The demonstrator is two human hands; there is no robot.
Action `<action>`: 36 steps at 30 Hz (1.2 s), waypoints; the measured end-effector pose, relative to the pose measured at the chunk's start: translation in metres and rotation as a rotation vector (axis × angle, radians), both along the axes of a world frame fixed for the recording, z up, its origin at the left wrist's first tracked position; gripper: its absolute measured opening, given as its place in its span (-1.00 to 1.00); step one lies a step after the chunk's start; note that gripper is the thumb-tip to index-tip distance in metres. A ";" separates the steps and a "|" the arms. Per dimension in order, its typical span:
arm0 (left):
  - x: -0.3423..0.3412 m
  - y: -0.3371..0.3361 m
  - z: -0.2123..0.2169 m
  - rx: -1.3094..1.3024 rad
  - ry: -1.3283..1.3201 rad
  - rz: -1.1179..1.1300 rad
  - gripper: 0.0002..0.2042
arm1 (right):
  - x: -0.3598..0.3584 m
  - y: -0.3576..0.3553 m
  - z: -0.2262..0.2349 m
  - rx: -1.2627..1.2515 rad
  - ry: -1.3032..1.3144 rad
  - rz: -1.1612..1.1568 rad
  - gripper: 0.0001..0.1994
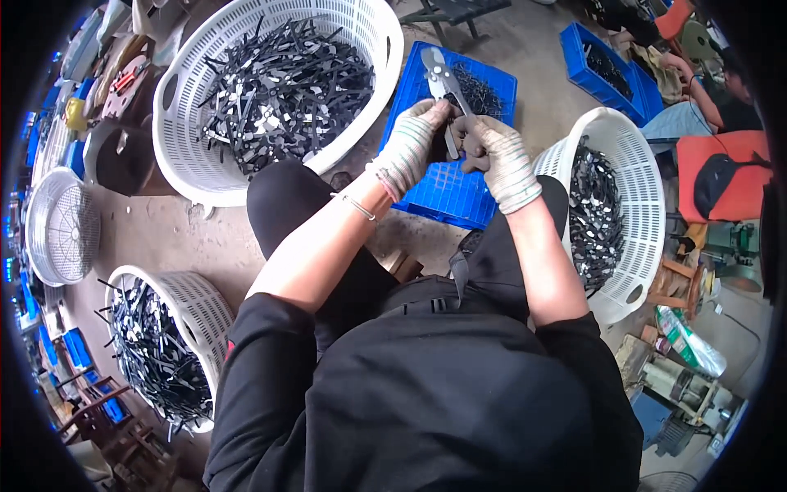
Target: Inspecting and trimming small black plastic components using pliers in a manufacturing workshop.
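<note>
In the head view, both gloved hands meet in the upper middle of the frame, where they hold a metal piece (pixel 443 78). The fingers of the left hand (pixel 408 146) are closed on it with the thumb on top, and the fingers of the right hand (pixel 497 154) pinch it close beside; whether it is one part or several overlapping, I cannot tell. It is held above a blue crate (pixel 434 197), perhaps so that whatever is released falls inside, where small dark parts (pixel 482 88) lie. The white baskets stand at the upper left (pixel 174 139), the right (pixel 646 176) and the lower left (pixel 197 307), probably to keep the stock within reach of a seated person. They hold many dark strips (pixel 283 90), heaped in all directions. The held piece looks flat and silver-grey, with a wide rounded upper end, bright spots on its face, and a narrower shaft which goes down between the hands.
</note>
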State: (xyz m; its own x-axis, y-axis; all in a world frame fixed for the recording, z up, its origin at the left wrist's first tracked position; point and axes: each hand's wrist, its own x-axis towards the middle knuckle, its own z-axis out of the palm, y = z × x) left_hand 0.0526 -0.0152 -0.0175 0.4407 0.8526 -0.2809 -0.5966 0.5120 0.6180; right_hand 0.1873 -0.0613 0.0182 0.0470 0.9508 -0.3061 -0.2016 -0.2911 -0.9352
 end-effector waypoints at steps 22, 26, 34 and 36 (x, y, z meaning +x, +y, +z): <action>-0.009 0.001 0.025 -0.020 -0.481 -0.414 -0.75 | 0.049 -0.007 0.032 0.051 -0.127 0.159 -0.74; -0.027 0.019 0.043 0.149 0.225 -0.461 -0.72 | 0.074 -0.010 0.046 -0.061 -0.171 0.214 -0.78; -0.013 0.023 0.005 1.076 1.287 0.441 -0.20 | 0.000 0.005 0.049 0.077 -0.287 0.187 -0.67; -0.018 0.013 0.033 1.059 1.176 0.640 -0.62 | -0.015 0.010 0.049 0.132 -0.282 0.268 -0.65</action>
State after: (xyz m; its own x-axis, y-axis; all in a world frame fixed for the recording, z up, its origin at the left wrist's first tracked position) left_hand 0.0349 -0.0024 0.0151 -0.0364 0.8117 0.5830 0.4641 -0.5029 0.7292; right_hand 0.1726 -0.0513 0.0672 -0.1428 0.9710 -0.1916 0.1347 -0.1727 -0.9757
